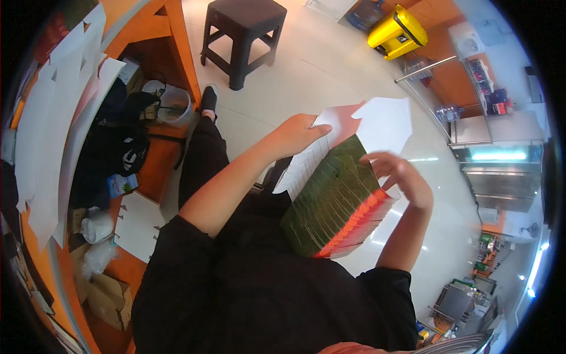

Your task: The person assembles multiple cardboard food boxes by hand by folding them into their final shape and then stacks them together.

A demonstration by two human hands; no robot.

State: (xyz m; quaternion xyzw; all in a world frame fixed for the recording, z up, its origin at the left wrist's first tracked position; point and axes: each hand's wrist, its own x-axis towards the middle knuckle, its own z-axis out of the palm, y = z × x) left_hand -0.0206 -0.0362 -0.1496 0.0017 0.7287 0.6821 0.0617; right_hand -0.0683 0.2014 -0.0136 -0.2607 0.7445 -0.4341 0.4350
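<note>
Above my lap is a thick stack of flat die-cut cardboard blanks (333, 197), green-printed on the broad side and red along the right edge. The blanks overlap in a stepped row. My left hand (303, 133) is closed on the white notched edges at the stack's upper left, thumb on top. A white blank (386, 125) with cut corners stands out from the top of the stack. My right hand (404, 177) is at the stack's upper right corner, slightly blurred, its fingers bent and apart. Its fingertips are close to the green face; whether they touch it is unclear.
On my left, large white die-cut sheets (53, 130) lie on an orange desk with crowded shelves below. A dark stool (244, 23) stands ahead on the tiled floor. Farther right are a yellow bin (398, 34), a metal rack (469, 106) and kitchen equipment.
</note>
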